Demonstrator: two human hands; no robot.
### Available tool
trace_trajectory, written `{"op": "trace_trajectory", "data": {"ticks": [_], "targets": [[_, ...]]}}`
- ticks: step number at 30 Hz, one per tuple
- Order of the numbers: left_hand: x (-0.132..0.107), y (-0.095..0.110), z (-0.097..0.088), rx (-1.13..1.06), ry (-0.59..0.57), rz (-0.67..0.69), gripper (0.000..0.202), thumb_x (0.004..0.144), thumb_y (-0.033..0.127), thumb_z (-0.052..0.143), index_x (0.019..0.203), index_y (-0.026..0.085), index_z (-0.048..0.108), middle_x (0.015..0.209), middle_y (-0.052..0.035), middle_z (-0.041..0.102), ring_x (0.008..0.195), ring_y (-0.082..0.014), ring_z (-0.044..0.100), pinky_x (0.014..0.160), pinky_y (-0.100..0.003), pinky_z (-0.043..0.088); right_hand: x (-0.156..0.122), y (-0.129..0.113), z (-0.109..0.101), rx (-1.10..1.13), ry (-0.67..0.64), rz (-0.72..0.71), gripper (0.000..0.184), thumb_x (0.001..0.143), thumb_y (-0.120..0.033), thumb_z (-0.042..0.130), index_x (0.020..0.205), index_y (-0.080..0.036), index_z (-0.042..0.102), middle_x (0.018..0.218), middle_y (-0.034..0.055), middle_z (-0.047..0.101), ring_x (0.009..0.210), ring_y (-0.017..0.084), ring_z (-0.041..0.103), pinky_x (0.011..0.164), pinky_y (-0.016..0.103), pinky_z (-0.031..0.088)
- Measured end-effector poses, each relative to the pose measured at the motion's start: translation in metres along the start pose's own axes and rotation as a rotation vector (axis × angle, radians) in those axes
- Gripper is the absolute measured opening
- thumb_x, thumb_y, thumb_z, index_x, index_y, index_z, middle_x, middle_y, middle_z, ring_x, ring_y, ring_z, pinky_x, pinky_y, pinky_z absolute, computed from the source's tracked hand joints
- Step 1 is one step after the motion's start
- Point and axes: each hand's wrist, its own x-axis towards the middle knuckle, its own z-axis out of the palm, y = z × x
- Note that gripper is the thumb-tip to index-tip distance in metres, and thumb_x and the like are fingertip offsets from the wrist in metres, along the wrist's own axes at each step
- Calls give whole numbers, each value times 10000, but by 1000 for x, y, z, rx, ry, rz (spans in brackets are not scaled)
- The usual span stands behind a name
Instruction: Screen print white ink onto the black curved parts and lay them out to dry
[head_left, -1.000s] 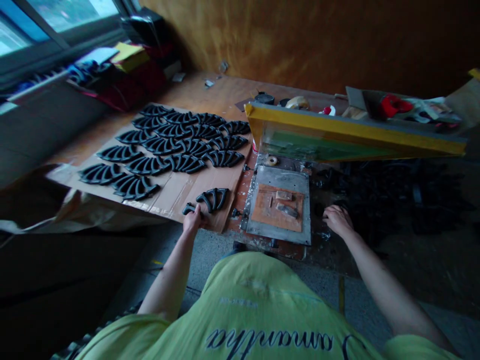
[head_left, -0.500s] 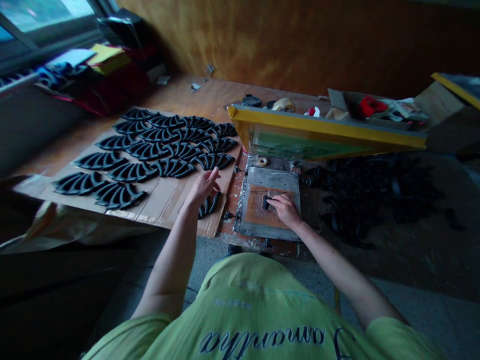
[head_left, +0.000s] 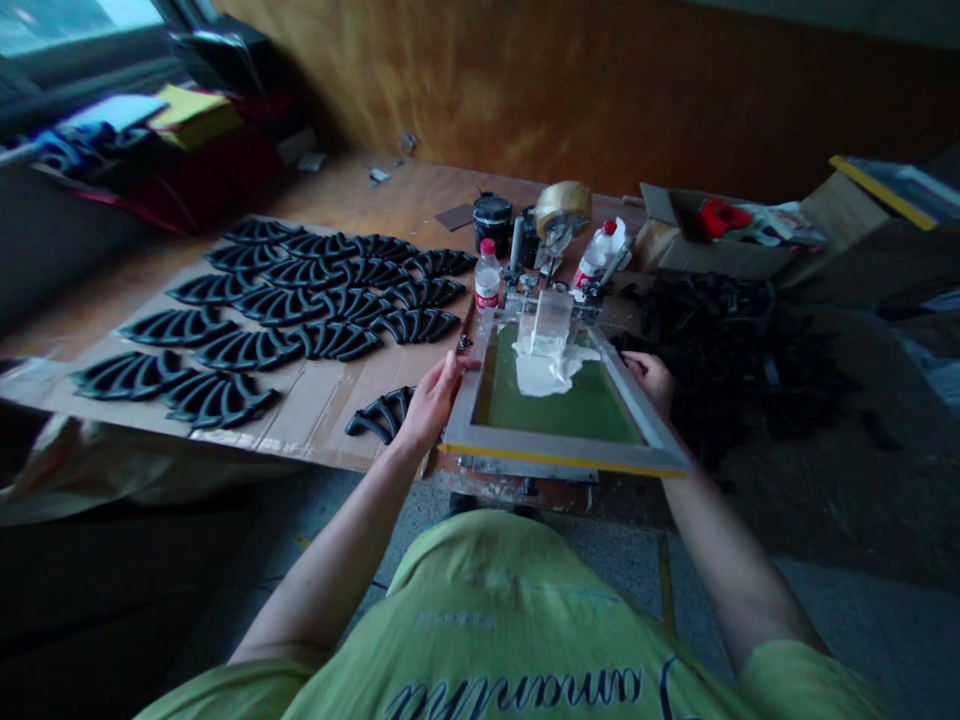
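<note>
A screen printing frame (head_left: 562,446) with grey rails, yellow tape along its front edge and green mesh hangs tilted low over the printing base. My left hand (head_left: 433,402) is closed on its left rail. At the right rail, my right hand (head_left: 651,382) has its fingers curled against the frame, partly hidden by it. White ink (head_left: 551,372) lies on the mesh, with a pale squeegee block (head_left: 553,318) standing in it. Left of my left hand, a black curved ribbed piece (head_left: 381,414) rests on the cardboard. The base plate is mostly covered by the frame.
Rows of black ribbed pieces (head_left: 285,290) lie on cardboard (head_left: 315,390) at left. A dark heap of pieces (head_left: 757,350) is at right. Behind the frame stand red-capped bottles (head_left: 487,278), a black tub (head_left: 492,222), a tape roll (head_left: 562,208) and an open carton (head_left: 742,255).
The raised frame has swung down over the base. My right hand has left the small black piece on the base for the right rail; my left hand has moved right onto the left rail.
</note>
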Motion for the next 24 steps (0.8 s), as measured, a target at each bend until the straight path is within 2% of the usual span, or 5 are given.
{"op": "trace_trajectory", "data": {"ticks": [5, 9, 13, 18, 24], "targets": [[-11, -82, -7, 48, -20, -238, 755, 793, 535, 665, 1431, 179, 472, 768, -6, 648, 595, -115, 562, 516, -195, 404, 31, -65, 14, -58, -19, -268, 571, 820, -331, 684, 1357, -189, 550, 1353, 150, 533, 1180, 301, 536, 1011, 485, 452], [0, -120, -7, 184, 0, -245, 710, 812, 511, 628, 1422, 178, 485, 754, -5, 649, 594, -121, 564, 512, -199, 384, 27, -104, 42, -272, -291, -392, 333, 797, -282, 737, 1097, -161, 658, 1122, 144, 647, 1096, 311, 548, 932, 446, 454], [6, -126, -8, 240, 4, -245, 623, 828, 500, 608, 1356, 174, 554, 807, -30, 693, 634, -139, 593, 537, -213, 408, -3, -104, 51, -346, -456, -434, 58, 870, -198, 624, 906, -167, 657, 911, 99, 681, 920, 244, 580, 800, 344, 444], [4, -124, -5, 214, 72, -256, 538, 776, 469, 672, 1229, 180, 644, 844, -46, 723, 723, -183, 644, 599, -238, 458, -49, -96, 32, -301, -521, -646, 211, 862, -59, 495, 888, -181, 665, 870, 80, 675, 887, 212, 575, 741, 304, 413], [3, -122, -4, 153, 75, -271, 522, 752, 482, 684, 1169, 169, 661, 828, -43, 718, 714, -184, 642, 613, -246, 458, -36, -98, 16, -141, -589, -655, 82, 837, -156, 619, 802, -212, 667, 794, 41, 671, 816, 204, 589, 713, 301, 406]]}}
